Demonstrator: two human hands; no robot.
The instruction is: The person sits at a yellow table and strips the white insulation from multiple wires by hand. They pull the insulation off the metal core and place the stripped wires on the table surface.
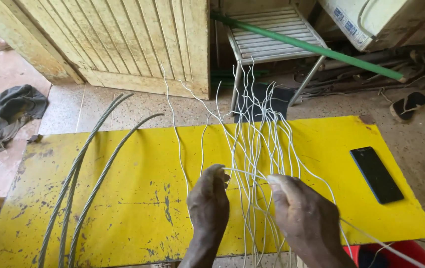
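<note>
Head view: left hand [208,203] and right hand [306,218] sit over the near edge of the chipped yellow metal bench [138,198], both closed in a pinch on one thin white wire strand [246,172] that runs taut between their fingertips. That strand crosses a loose bundle of thin white wires [259,134], too many and too tangled to count, wavy and fanning up past the bench's far edge. Two grey twisted steel cables [86,173] curve along the left side, well apart from the hands. One black flat phone [376,174] lies near the right edge. One green pipe [307,45] leans behind, across a slatted metal chair [267,32].
</note>
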